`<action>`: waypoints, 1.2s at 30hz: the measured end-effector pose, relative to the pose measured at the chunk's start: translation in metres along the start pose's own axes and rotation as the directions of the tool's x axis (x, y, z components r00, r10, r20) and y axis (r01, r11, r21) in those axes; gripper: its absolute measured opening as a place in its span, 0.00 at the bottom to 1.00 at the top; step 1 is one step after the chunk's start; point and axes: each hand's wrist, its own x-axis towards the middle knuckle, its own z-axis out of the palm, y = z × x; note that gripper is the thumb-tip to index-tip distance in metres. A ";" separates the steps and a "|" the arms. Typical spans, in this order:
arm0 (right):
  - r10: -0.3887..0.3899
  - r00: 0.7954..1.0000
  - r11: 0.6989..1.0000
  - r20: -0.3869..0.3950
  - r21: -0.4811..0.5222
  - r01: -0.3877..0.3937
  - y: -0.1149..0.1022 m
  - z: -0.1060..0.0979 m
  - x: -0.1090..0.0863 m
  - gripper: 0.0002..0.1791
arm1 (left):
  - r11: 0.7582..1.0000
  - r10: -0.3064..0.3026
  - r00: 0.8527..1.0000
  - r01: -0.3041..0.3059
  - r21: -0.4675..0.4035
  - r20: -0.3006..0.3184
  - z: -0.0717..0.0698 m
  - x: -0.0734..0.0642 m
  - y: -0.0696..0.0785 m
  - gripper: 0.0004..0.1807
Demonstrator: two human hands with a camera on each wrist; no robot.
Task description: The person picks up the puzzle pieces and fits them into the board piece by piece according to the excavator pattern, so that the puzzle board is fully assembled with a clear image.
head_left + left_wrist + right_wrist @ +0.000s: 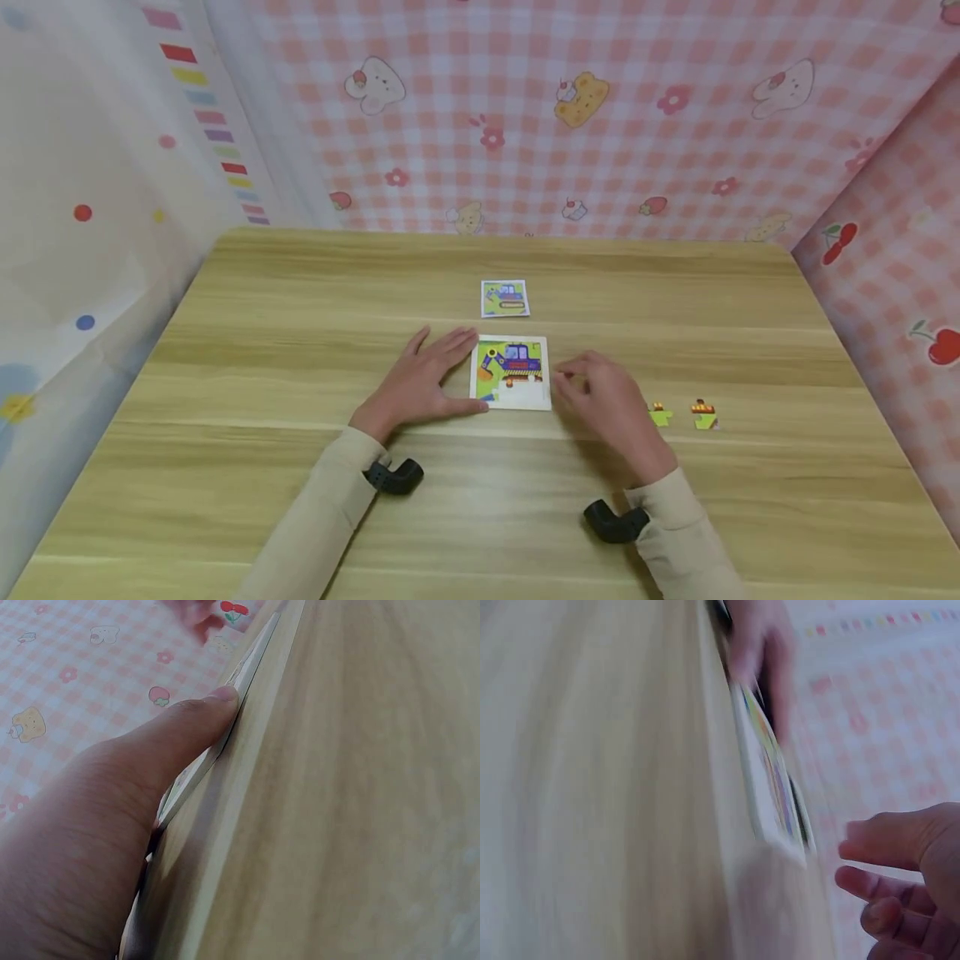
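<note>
Wood-grain tabletop (495, 517) runs under both my forearms, and I place everything on it by the puzzle tray (525, 395). Nearest me, short of the tray, are my beige sleeves (318, 500) and the black wrist cameras (395, 477). My left hand (416, 379) lies along the tray's left side, fingers extended to its far corner and straight thumb at the near one, bracing rather than gripping. My right hand (611, 404) is just off the tray's right edge, fingers loosely bent, thumb and forefinger apart, with nothing visible between them. On the tray, the excavator picture (516, 357) is mostly assembled, though a white gap remains along the near part. Right of the tray, past my right hand, lie a partly hidden green piece (662, 418) and a second loose piece (705, 419). I judge that my right wrist, so close to that first piece, could knock it aside if it swings outward; slack in my left thumb could let the tray skid under a push. Beyond the tray sits an excavator card (505, 298), and farther still hangs pink checked cloth (450, 83).
</note>
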 end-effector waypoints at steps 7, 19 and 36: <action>0.033 0.999 0.999 0.019 -0.030 -0.033 0.051 -0.045 -0.020 0.14 | 1.000 -0.011 1.000 0.011 0.002 0.004 -0.003 -0.001 -0.001 0.61; 0.070 0.980 0.997 0.186 0.012 -0.073 0.091 -0.075 -0.046 0.19 | 1.000 -0.014 1.000 0.014 0.005 0.024 -0.001 -0.001 0.000 0.61; 0.085 0.981 0.996 0.176 -0.033 -0.080 0.095 -0.074 -0.046 0.15 | 1.000 -0.014 1.000 0.014 0.001 0.021 -0.002 0.000 0.001 0.61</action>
